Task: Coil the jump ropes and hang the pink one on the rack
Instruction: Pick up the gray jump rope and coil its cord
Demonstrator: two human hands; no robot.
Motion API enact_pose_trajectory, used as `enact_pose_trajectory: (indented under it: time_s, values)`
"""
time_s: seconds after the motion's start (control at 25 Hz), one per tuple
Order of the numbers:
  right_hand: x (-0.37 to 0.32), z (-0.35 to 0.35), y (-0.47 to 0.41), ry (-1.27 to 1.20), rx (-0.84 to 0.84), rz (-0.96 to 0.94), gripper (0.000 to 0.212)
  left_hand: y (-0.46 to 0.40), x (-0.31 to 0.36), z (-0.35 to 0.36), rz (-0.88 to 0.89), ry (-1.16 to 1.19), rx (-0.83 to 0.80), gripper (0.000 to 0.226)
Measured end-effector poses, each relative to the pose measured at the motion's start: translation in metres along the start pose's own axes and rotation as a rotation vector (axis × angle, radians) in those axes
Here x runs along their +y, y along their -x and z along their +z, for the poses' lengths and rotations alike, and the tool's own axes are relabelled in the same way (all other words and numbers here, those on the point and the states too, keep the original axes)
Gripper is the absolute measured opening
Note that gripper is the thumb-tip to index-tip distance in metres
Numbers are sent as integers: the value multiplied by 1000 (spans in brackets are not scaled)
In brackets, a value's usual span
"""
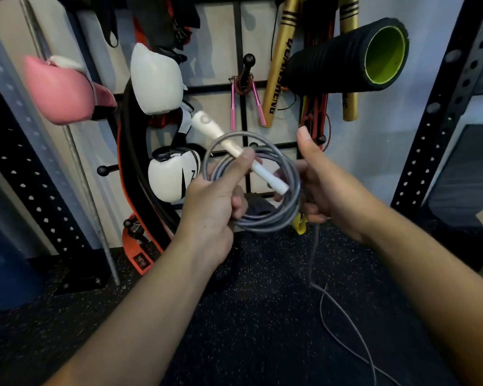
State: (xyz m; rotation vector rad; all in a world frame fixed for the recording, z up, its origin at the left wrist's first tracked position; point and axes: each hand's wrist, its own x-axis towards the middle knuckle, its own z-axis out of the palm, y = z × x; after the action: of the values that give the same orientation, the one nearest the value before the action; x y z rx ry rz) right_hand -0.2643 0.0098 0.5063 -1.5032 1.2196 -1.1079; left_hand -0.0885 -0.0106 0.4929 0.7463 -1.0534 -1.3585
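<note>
We hold the grey jump rope [253, 188] in front of the rack [243, 87], wound into several round loops. Our left hand [215, 201] grips the coil at its nine o'clock side, fingers [239, 204] curled round the strands and thumb pressed along the white handle [234, 151], which lies slantwise across the coil from ten o'clock to four o'clock. Our right hand [325, 190] grips the coil at its three o'clock side, thumb raised and the other fingers curled behind the loops. From the right hand the loose tail [335, 305] of the rope drops to the black speckled floor [248, 302] and trails toward five o'clock. The pink jump rope [244, 91] already hangs coiled on a black peg [247, 64] of the rack, at twelve o'clock from our hands, its two pink handles pointing down. At ten o'clock hang a pink boxing glove [59, 93] and white boxing gloves [156, 79]; at two o'clock a black foam roller [346, 57] sits on the rack
</note>
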Motion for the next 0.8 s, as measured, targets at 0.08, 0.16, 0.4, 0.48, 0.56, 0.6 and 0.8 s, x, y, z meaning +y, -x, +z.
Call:
enact_pose_trajectory:
  time_s: [0.08, 0.16, 0.4, 0.48, 0.56, 0.6, 0.8]
  values:
    - [2, 18, 2, -97, 66, -79, 65, 3, -6, 7, 27, 55, 114, 23]
    - [7, 34, 2, -143, 173, -180, 36, 7, -12, 10, 44, 58, 168, 25]
    - [-4, 11, 0, 28, 141, -105, 25, -3, 9, -11, 14, -214, 33, 87]
    - [-12, -4, 2, 192, 58, -75, 28, -7, 31, -26, 150, -455, 5, 111]
    - [-14, -11, 4, 342, -13, -87, 43, -7, 60, -38, 250, -762, -108, 115]
    - [-15, -9, 5, 384, -55, -101, 47, -4, 72, -40, 227, -911, -225, 113]
    - [-16, 21, 8, 455, -207, -269, 29, 14, 52, -17, -110, -974, -601, 31]
